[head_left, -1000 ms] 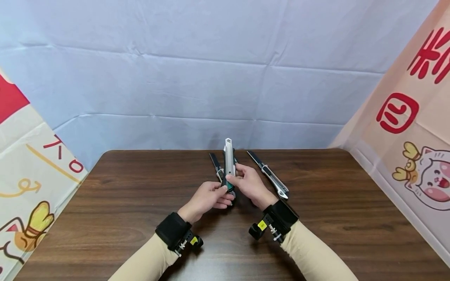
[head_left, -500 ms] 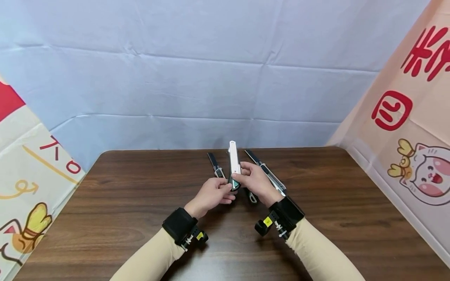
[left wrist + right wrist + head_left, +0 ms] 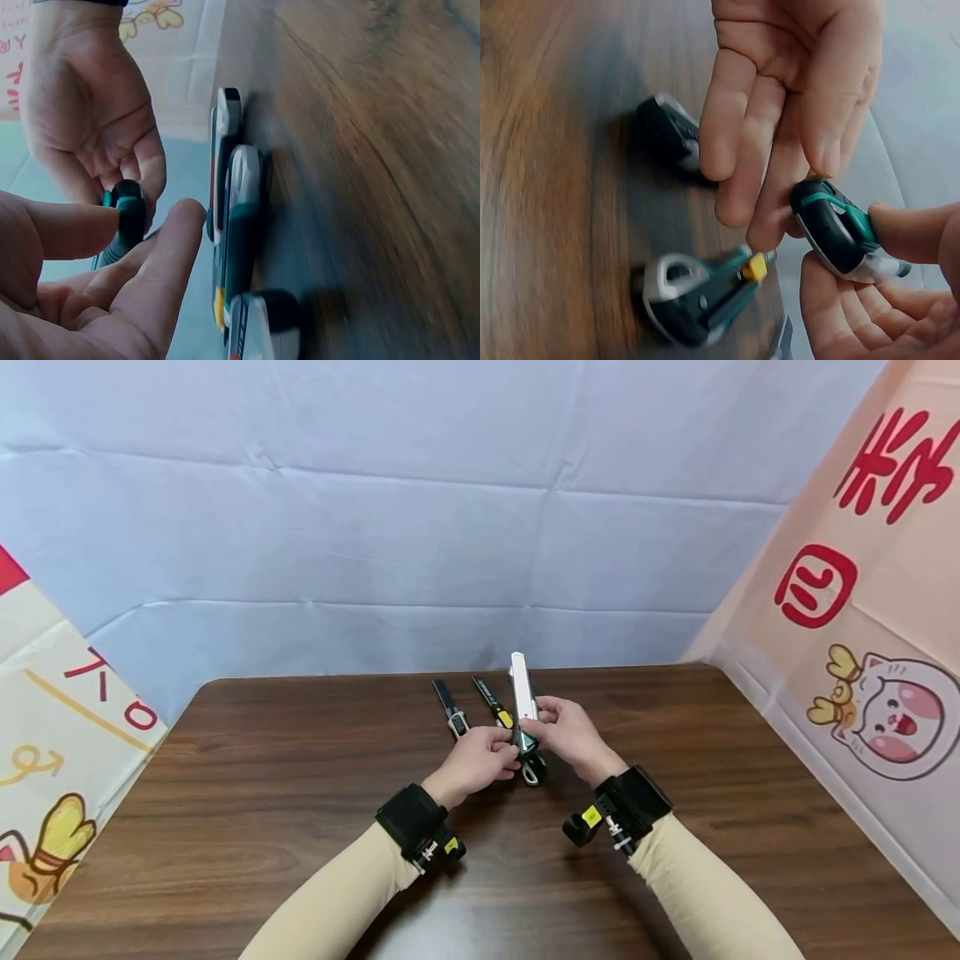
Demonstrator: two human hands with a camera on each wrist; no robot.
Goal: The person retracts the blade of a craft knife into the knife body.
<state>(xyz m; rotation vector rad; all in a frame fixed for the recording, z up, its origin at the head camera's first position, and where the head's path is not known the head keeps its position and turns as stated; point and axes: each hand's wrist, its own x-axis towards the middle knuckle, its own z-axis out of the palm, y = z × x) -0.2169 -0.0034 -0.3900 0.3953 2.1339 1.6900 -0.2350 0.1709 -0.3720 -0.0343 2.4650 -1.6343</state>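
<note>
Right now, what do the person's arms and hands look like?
Both arms wear plain cream sleeves. Each wrist has a wide black band carrying a small black camera, with a yellow label and silvery screws. The left hand and right hand are bare, without gloves.

The sleeved left arm (image 3: 337, 889) and right arm (image 3: 712, 889) slant inward from the bottom edge. Near the frame's centre, the left hand (image 3: 477, 760) and right hand (image 3: 576, 739) (close together) both pinch, the left's lower fingers (image 3: 751, 157) loosely extended.
</note>
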